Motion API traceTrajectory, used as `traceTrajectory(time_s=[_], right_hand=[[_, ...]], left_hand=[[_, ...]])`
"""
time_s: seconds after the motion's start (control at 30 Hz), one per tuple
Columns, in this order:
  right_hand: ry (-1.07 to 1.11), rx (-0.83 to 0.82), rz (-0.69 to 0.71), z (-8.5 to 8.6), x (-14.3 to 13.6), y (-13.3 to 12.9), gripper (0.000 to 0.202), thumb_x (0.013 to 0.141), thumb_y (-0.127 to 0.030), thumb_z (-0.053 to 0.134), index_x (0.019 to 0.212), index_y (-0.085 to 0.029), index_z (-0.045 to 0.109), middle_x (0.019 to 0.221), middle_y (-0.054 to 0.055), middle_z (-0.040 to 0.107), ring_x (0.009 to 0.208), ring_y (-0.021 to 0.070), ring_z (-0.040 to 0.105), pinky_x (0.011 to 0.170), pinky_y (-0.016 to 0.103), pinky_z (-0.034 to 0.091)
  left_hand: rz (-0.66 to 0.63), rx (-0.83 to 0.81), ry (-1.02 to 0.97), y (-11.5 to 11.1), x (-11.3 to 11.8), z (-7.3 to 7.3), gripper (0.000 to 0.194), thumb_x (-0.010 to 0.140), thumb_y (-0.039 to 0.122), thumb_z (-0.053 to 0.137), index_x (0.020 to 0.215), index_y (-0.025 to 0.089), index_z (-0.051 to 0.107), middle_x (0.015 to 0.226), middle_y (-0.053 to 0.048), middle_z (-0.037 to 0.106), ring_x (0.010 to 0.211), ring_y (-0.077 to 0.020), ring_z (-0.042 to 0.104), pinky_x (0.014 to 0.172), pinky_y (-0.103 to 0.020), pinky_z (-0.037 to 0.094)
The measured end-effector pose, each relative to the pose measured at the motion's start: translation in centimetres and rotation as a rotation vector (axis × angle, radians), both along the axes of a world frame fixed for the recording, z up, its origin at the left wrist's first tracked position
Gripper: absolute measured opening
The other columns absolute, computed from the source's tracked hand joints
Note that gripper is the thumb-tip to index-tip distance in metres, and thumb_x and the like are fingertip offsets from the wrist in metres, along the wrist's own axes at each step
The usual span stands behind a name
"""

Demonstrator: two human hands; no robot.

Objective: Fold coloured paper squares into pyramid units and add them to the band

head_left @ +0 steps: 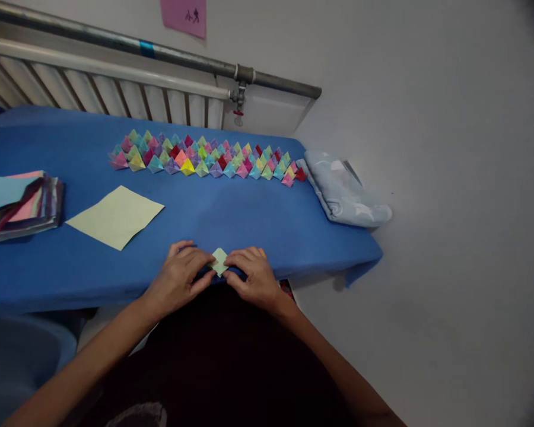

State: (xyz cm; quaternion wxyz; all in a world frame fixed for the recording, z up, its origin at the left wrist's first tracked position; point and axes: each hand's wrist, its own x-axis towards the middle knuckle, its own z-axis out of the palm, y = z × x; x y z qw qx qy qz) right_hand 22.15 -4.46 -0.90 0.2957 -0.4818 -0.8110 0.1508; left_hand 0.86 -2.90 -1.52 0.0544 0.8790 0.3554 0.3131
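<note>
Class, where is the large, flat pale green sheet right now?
In the head view, the pale green sheet lies left of centre on the blue cloth, between the paper stack and the left hand.

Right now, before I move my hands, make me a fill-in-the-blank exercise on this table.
1. The small diamond-shaped pale-green paper piece lies ____ the left hand and the right hand.
2. The large flat pale-green paper sheet lies on the person's ____ side.
3. The plain fabric tablecloth is ____ in colour.

Missing words: between; left; blue.
</note>
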Motion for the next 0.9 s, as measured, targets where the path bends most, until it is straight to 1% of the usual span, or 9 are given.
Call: traceTrajectory(time_s=[0.17,0.27,0.37,0.5,0.7,0.9], right_hand=[[-0.005,0.020,0.004,-0.19,0.01,0.03,0.007,0.089,-0.023,0.063,0.092,-0.022,0.069,0.098,0.002,0.075,0.090,0.0186,0.059,0.083,0.034,0.036],[-0.024,0.050,0.018,-0.38,0.07,0.00,0.010,0.092,-0.022,0.059,0.094,-0.022,0.069,0.099,0.002,0.075,0.090,0.0184,0.059,0.083,0.034,0.036],[-0.056,0.073,0.027,-0.47,0.11,-0.08,0.011,0.091,-0.024,0.060,0.097,-0.022,0.069,0.103,0.004,0.074,0.092,0.0194,0.058,0.084,0.035,0.036],[-0.092,0.072,0.026,-0.41,0.10,-0.20,0.014,0.088,-0.025,0.063,0.101,-0.022,0.069,0.107,0.005,0.072,0.095,0.0208,0.058,0.085,0.037,0.037],[-0.073,0.077,0.031,-0.20,0.11,-0.16,0.012,0.091,-0.026,0.061,0.097,-0.022,0.069,0.104,0.004,0.073,0.093,0.0204,0.058,0.084,0.036,0.036],[-0.058,0.039,0.007,0.31,-0.12,-0.21,0.008,0.087,-0.023,0.064,0.093,-0.020,0.069,0.102,0.002,0.073,0.090,0.0184,0.058,0.083,0.035,0.035]], left_hand=[[0.014,0.016,-0.017,0.02,0.09,-0.08,0.009,0.096,0.024,0.052,0.100,0.021,0.060,0.090,-0.001,0.073,0.084,-0.0181,0.068,0.100,-0.044,0.040],[0.008,0.018,-0.003,-0.09,0.11,-0.02,0.010,0.095,0.022,0.053,0.102,0.021,0.060,0.094,-0.003,0.074,0.088,-0.0195,0.068,0.102,-0.045,0.040],[-0.005,0.032,0.007,-0.16,0.17,0.03,0.013,0.093,0.020,0.053,0.104,0.020,0.060,0.096,-0.005,0.073,0.090,-0.0207,0.068,0.101,-0.046,0.040],[0.016,0.037,-0.009,-0.13,0.29,-0.01,0.013,0.094,0.018,0.052,0.102,0.021,0.061,0.092,-0.003,0.074,0.085,-0.0190,0.068,0.100,-0.044,0.040],[-0.006,0.000,-0.019,-0.13,0.15,0.13,0.014,0.093,0.018,0.051,0.105,0.021,0.059,0.095,-0.003,0.074,0.088,-0.0188,0.067,0.102,-0.045,0.039],[0.001,-0.013,-0.017,-0.12,0.08,0.23,0.014,0.092,0.020,0.052,0.104,0.021,0.060,0.095,-0.003,0.073,0.087,-0.0196,0.067,0.102,-0.045,0.040]])
